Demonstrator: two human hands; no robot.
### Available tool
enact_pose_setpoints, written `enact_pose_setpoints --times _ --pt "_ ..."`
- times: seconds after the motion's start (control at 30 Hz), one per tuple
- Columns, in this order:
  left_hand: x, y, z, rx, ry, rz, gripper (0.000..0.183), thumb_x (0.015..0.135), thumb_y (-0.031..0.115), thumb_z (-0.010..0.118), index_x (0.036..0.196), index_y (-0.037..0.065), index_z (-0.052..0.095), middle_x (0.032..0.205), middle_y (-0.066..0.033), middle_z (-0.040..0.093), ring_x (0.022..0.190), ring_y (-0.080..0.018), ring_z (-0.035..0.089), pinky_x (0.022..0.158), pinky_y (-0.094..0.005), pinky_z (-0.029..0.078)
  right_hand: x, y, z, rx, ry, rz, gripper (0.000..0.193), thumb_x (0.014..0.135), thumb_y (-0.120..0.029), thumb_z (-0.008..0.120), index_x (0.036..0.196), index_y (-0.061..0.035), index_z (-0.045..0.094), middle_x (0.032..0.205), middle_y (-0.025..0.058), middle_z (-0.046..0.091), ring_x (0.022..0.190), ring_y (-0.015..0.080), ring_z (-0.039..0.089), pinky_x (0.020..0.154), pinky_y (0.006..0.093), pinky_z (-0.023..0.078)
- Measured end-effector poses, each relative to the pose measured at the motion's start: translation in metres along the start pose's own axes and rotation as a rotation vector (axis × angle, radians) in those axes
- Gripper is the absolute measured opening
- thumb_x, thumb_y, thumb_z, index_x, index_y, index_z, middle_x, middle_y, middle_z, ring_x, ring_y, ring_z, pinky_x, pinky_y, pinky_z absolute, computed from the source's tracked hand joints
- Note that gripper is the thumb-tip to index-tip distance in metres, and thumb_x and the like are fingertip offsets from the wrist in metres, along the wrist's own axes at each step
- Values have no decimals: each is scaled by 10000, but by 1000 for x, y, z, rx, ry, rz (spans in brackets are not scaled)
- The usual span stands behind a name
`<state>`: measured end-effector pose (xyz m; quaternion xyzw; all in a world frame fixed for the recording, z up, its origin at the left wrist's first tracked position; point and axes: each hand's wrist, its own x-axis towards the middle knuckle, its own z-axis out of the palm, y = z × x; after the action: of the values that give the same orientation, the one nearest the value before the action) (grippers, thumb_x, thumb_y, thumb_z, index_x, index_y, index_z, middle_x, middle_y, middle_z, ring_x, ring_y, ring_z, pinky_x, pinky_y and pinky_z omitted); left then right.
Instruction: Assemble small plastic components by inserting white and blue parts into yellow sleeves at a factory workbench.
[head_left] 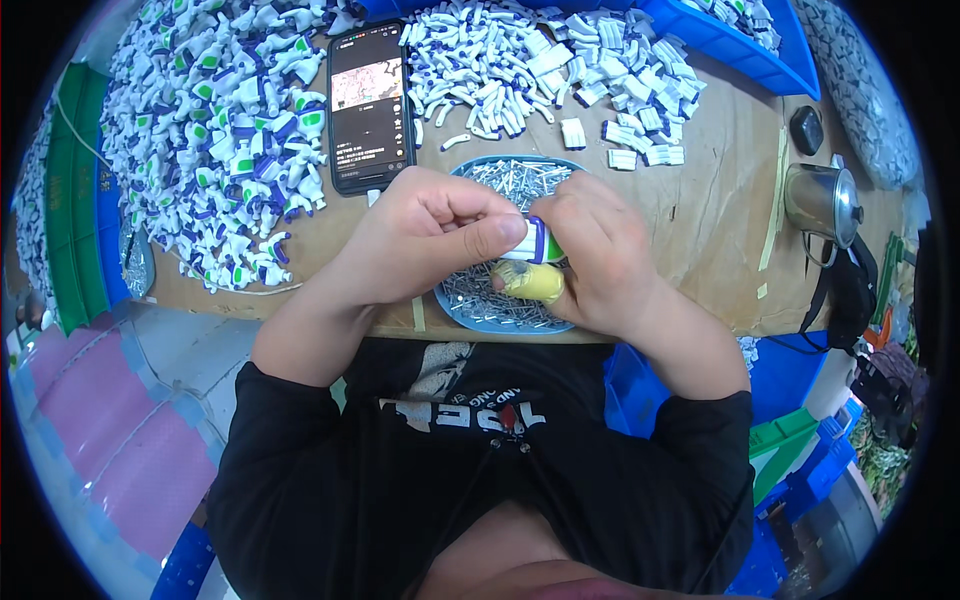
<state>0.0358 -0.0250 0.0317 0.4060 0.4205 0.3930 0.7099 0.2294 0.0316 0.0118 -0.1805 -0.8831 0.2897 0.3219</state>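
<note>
My left hand [440,235] and my right hand [605,245] meet over a blue oval tub [462,322] full of small metal pins [515,178]. Between them is a small white, purple and green plastic toy part [541,240]. The left thumb and forefinger pinch its white end, while the right fingers close round its green end. Yellow wrapping [533,283] covers my right thumb, with a dark smudge near its tip. The fingers hide much of the part, so any pin in it cannot be made out.
Left lies a large heap of white, purple and green toy parts [235,130], beside a lit phone [370,110]. Curved white pieces [480,75] and blocky white pieces [635,110] are piled at the back. A metal pot [820,205] and black case [806,130] stand right, below a blue bin [745,50].
</note>
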Motion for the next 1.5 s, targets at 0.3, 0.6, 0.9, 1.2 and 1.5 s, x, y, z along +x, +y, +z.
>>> enact_pose_setpoints --times 0.3,0.6,0.9,1.2,1.5 --pt "3 -6 -22 444 203 198 209 900 205 628 898 0 666 722 -2 621 662 -45 513 586 -221 422 5 10 -5 162 -97 83 529 686 -378 798 988 -7 574 834 115 572 738 279 569 650 366 444" --pt "-23 14 -113 1244 669 296 509 694 158 740 1143 25 537 1118 -143 541 1061 -306 494 912 -376 402 13 25 -31 1159 800 372 987 799 -635 563 1435 33 211 1281 163 420 923 221 531 723 297 434" --pt "-25 11 -119 1332 653 184 643 631 145 773 1204 50 497 1177 -142 514 1113 -323 464 982 -390 366 -7 7 -5 941 110 305 995 743 -602 679 1397 38 289 1139 85 466 855 133 493 705 254 376" --pt "-26 8 -126 1329 686 206 446 698 108 664 1121 28 547 1141 -159 531 1085 -341 476 958 -396 387 4 11 -12 467 -180 -11 596 711 -333 742 1177 -14 551 957 75 573 827 193 519 717 321 406" --pt "-30 13 -118 1529 746 107 237 743 87 626 972 22 632 1087 -124 587 1033 -322 517 918 -383 414 4 -10 -4 -112 -479 -78 374 608 -101 718 977 -127 662 964 13 590 934 219 514 834 385 353"
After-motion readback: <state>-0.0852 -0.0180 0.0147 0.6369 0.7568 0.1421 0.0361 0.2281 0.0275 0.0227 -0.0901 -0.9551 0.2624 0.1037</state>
